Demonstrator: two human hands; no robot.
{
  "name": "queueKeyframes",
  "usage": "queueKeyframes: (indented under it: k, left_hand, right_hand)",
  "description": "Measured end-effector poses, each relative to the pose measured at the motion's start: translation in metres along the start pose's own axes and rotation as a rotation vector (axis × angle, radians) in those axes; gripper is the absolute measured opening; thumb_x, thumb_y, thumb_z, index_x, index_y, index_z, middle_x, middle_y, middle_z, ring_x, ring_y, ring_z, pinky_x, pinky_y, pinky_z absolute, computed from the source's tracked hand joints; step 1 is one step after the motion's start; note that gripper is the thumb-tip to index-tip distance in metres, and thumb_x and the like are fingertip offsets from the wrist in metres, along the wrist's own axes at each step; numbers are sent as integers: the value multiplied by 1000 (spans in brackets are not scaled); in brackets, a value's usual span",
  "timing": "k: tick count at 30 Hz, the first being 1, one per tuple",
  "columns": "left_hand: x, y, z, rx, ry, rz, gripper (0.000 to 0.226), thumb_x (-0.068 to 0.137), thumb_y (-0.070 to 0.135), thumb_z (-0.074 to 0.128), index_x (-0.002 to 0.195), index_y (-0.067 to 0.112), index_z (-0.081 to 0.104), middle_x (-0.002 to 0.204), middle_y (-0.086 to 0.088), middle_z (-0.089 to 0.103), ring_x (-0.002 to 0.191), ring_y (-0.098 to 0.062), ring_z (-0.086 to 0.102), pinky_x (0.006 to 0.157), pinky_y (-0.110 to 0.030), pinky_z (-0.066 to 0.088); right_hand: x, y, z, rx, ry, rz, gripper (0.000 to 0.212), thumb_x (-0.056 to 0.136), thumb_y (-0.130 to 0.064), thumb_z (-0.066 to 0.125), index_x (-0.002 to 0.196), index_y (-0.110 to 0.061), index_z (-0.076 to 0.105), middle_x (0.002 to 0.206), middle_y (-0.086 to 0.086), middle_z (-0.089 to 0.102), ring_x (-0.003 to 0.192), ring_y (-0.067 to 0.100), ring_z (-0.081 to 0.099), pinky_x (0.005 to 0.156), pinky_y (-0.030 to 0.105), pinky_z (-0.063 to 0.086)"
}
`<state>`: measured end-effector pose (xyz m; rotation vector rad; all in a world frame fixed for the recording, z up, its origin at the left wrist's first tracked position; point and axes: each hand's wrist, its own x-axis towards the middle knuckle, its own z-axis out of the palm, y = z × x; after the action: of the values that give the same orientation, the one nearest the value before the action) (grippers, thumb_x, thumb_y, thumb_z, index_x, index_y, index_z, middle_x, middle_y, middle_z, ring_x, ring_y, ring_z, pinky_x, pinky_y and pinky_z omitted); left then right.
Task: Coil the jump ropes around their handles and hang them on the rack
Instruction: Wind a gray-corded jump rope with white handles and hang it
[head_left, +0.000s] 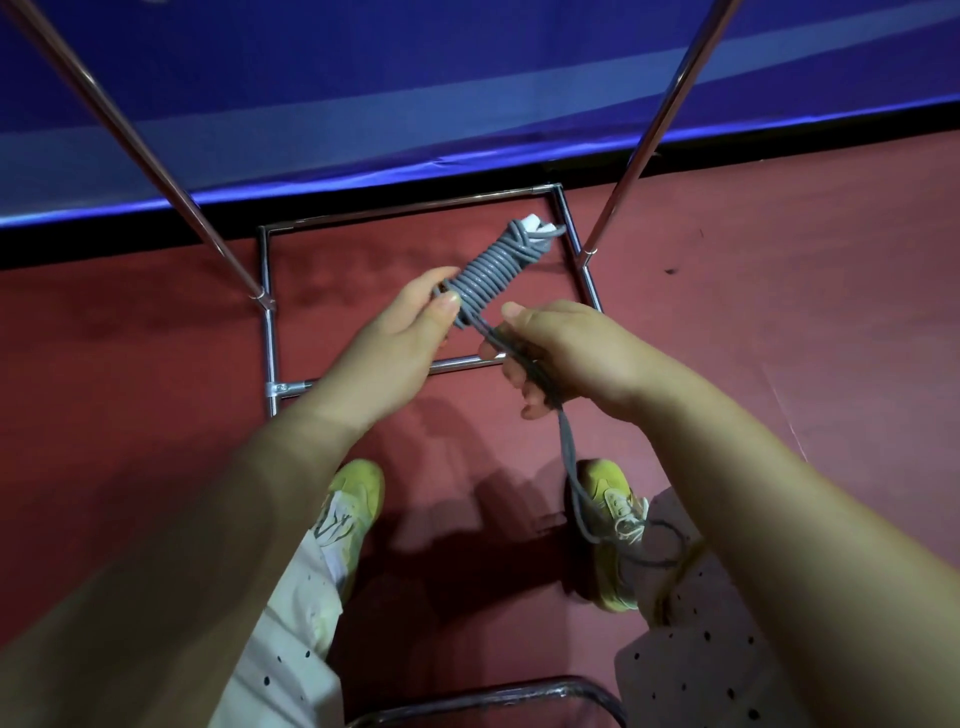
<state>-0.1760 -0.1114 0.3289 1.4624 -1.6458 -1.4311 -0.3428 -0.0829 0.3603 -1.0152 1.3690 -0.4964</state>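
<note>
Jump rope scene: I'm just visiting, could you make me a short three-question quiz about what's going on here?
1. True or false: the grey jump rope is already partly coiled around its handles.
2. Which hand holds the coiled bundle? A) left hand B) right hand C) neither
3. Fill in: the loose tail of rope hangs from the right hand down past the yellow ____.

Key
1. True: many grey turns wrap the bundle, with a white handle end showing at the far tip.
2. A: the left hand's grip is on the near end of the bundle, while the right hand holds the free strand.
3. Shoe.
</note>
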Motion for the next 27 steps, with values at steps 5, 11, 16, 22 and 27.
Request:
queueKeyframes:
  k: [5, 11, 16, 22, 27]
  left_hand:
    - [5, -4, -2, 134, -54, 101, 39, 100, 19, 46, 139, 23, 44, 124, 10, 51, 111, 1, 48, 87, 4, 27]
    - [9, -10, -4, 233, -43, 115, 51, 87, 42, 46, 138, 34, 45, 131, 4, 52, 123, -7, 45, 99, -17, 30]
    - [8, -8, -10, 187, -21, 82, 58, 82, 47, 51, 139, 35, 45, 138, 4, 50, 128, -6, 46, 111, -30, 32]
    - [5, 2, -13, 238, -42, 138, 23, 82, 36, 63, 104, 33, 68, 102, 3, 70, 93, -7, 63, 87, -29, 46]
    - [2, 2, -9, 105, 41, 127, 39, 75, 14, 78, 103, 32, 57, 109, 10, 63, 88, 17, 58, 74, -2, 42]
  right_hand:
    - [2, 2, 2, -16, 57, -56, 46, 103, -39, 36, 85, -7, 65, 45, -13, 34, 40, 5, 24, 41, 21, 21]
    - [7, 7, 4, 21, 190, -64, 46, 102, -39, 40, 89, -5, 69, 43, -13, 31, 39, 6, 23, 40, 20, 19]
    - [5, 8, 7, -125, 230, -97, 31, 99, -32, 50, 85, -12, 70, 52, -8, 43, 49, 10, 37, 49, 24, 34]
    - [8, 11, 13, -59, 175, -61, 26, 100, -16, 49, 76, -13, 60, 58, -6, 60, 46, 7, 48, 46, 22, 40]
    - [7, 7, 14, 142, 232, -70, 35, 98, -33, 52, 70, -14, 63, 57, 0, 38, 41, 7, 25, 40, 20, 20]
